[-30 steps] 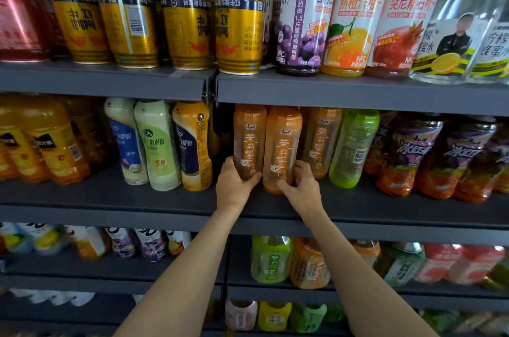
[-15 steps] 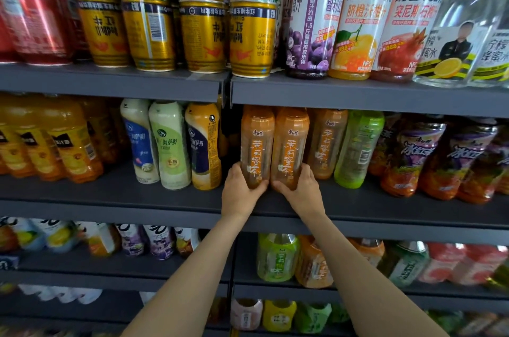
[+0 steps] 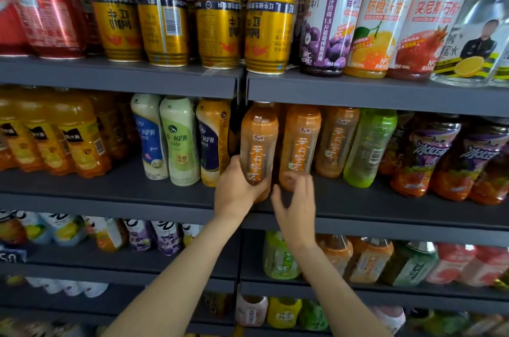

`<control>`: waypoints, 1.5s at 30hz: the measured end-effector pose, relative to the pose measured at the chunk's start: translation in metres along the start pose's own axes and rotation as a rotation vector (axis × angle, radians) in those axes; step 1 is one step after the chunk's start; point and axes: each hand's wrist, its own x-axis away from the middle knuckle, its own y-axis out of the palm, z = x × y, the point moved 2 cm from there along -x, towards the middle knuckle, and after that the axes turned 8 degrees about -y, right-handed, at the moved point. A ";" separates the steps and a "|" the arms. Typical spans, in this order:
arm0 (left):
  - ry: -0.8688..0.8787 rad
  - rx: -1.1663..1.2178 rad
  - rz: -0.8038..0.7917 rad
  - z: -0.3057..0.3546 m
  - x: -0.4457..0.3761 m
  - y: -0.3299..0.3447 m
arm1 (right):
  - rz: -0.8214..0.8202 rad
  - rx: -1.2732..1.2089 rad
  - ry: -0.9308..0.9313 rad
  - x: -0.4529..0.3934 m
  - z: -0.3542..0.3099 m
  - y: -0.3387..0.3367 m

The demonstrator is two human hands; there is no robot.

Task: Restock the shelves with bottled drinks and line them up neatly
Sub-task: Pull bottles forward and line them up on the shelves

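the left orange tea bottle stands at the middle shelf front, the left hand grasping its base from eight o'clock. the second orange bottle sits at its three o'clock; the right hand, blurred, hovers released below it. the row looks mostly stocked; final straightening seems left.

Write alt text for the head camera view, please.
A person's left hand grips an orange tea bottle on a middle shelf, while the right hand reaches for its twin. Gold cans stand above.
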 end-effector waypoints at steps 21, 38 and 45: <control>-0.003 0.029 -0.038 -0.037 0.025 -0.071 | -0.196 0.280 0.580 -0.087 0.034 0.114; 0.005 0.104 -0.082 -0.024 0.014 -0.058 | -0.100 0.015 0.307 -0.029 -0.021 0.054; -0.049 0.228 -0.064 -0.002 0.003 -0.015 | 0.046 0.059 0.275 -0.041 0.014 -0.016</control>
